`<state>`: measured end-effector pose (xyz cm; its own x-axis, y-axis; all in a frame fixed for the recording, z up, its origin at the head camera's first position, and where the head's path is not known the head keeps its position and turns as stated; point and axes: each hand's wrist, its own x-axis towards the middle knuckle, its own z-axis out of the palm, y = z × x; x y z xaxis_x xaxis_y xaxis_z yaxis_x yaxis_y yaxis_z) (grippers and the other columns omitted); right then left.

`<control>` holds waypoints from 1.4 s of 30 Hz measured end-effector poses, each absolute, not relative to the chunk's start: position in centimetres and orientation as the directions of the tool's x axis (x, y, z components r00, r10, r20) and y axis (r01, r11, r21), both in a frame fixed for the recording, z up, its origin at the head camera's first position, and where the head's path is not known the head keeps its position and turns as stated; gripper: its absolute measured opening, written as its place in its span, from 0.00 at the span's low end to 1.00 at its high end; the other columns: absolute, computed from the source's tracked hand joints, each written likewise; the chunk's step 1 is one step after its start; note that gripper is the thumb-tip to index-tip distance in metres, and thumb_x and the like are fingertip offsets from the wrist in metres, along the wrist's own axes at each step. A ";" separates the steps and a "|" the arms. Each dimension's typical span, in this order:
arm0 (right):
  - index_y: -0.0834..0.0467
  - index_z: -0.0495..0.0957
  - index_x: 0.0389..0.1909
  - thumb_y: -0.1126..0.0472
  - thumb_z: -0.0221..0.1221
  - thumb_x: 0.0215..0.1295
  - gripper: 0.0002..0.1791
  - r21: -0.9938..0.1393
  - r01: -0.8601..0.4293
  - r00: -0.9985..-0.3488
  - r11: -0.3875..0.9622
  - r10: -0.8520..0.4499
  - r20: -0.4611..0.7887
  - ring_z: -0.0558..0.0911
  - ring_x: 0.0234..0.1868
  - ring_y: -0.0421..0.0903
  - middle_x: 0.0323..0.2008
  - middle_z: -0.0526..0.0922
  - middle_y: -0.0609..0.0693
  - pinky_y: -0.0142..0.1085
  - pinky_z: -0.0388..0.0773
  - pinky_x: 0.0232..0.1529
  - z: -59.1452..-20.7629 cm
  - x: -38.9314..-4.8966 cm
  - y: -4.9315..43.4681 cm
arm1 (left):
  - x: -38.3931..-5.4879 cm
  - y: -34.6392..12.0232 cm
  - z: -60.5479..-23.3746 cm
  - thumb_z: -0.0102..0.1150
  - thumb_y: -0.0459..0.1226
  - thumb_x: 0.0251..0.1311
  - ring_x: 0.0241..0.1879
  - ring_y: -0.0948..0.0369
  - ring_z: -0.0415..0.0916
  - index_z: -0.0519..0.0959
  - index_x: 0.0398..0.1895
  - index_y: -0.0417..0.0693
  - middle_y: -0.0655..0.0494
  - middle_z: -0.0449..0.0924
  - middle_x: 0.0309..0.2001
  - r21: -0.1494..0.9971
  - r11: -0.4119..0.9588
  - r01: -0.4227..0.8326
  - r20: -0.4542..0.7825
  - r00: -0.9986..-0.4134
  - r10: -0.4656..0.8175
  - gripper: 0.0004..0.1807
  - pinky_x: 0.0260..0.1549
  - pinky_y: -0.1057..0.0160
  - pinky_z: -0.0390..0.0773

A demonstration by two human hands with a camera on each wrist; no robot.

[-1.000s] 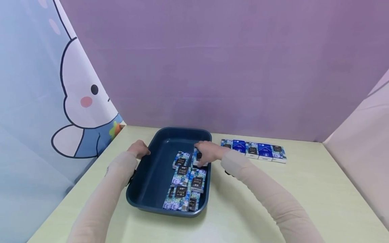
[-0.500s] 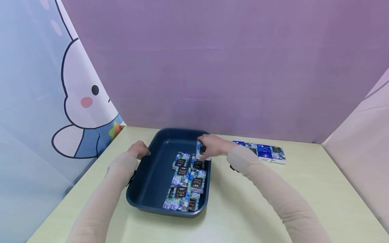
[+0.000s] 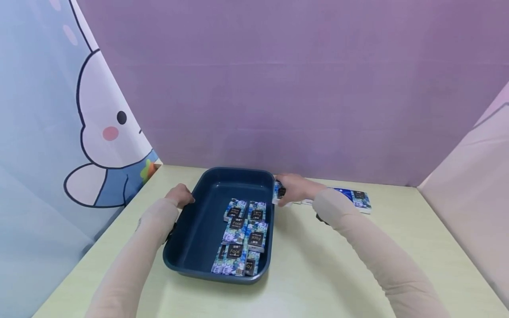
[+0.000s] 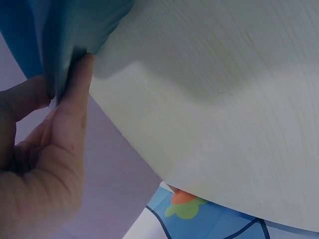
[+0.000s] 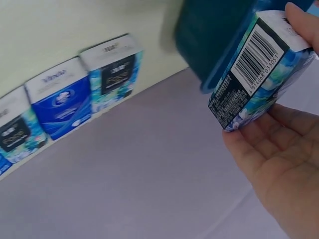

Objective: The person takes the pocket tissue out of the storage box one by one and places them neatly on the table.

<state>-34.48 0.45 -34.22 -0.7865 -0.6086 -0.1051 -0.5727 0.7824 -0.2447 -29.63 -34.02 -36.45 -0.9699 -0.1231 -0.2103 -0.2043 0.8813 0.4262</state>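
My left hand (image 3: 180, 195) pinches the left rim of a dark blue plastic basin (image 3: 204, 229) between thumb and fingers. Several floral tissue packs (image 3: 233, 258) with black labels lie along the basin's right half, some on top of others. Just past the right rim, my right hand (image 3: 296, 190) holds another floral tissue pack (image 5: 261, 72), its barcode side showing in the right wrist view. On the table to the right, a row alternates floral packs (image 5: 113, 74) and blue packs (image 5: 62, 99); in the head view my right hand and sleeve hide part of that row.
The pale wooden table (image 3: 318, 274) runs back to a purple cloth wall (image 3: 278, 88). At the left hangs a blue curtain with a cartoon rabbit (image 3: 107, 115). A whitish cloth (image 3: 477, 185) borders the right side.
My right hand has lifted a floral tissue pack out of the basin and carried it right, over the rim. A pack beneath it is now exposed. The left hand stays on the rim.
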 end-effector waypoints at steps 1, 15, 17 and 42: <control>0.63 0.58 0.66 0.51 0.67 0.48 0.46 -0.243 -0.571 -0.789 0.784 -0.606 -0.103 0.66 0.61 0.55 0.62 0.66 0.58 0.49 0.64 0.61 -34.3 -34.5 0.7 | -29.6 -34.0 -36.4 0.53 0.34 0.54 0.47 0.44 0.74 0.72 0.49 0.25 0.32 0.74 0.50 0.429 0.879 -0.207 -0.211 -0.969 -0.125 0.22 0.40 0.57 0.78; 0.68 0.56 0.65 0.53 0.67 0.50 0.46 -0.248 -0.575 -0.780 0.780 -0.614 -0.121 0.64 0.63 0.59 0.64 0.63 0.63 0.49 0.63 0.62 -36.8 -34.4 3.0 | -29.1 -33.8 -36.1 0.53 0.34 0.55 0.48 0.43 0.74 0.72 0.50 0.25 0.32 0.74 0.50 0.430 0.880 -0.203 -0.212 -0.970 -0.120 0.22 0.40 0.56 0.77; 0.69 0.56 0.65 0.53 0.67 0.49 0.47 -0.247 -0.576 -0.780 0.779 -0.615 -0.119 0.63 0.64 0.60 0.64 0.62 0.64 0.50 0.61 0.63 -37.4 -34.4 3.1 | -29.0 -33.8 -36.0 0.53 0.34 0.55 0.48 0.43 0.74 0.72 0.50 0.25 0.32 0.74 0.50 0.427 0.881 -0.203 -0.212 -0.970 -0.121 0.22 0.41 0.56 0.77; 0.62 0.61 0.65 0.54 0.71 0.44 0.46 -0.310 -0.482 -0.816 0.820 -0.549 -0.182 0.66 0.63 0.55 0.65 0.64 0.57 0.46 0.64 0.62 -42.6 -34.4 3.4 | -29.2 -33.8 -36.2 0.52 0.34 0.57 0.48 0.44 0.74 0.71 0.51 0.25 0.31 0.72 0.52 0.432 0.874 -0.223 -0.228 -0.964 -0.134 0.21 0.42 0.55 0.77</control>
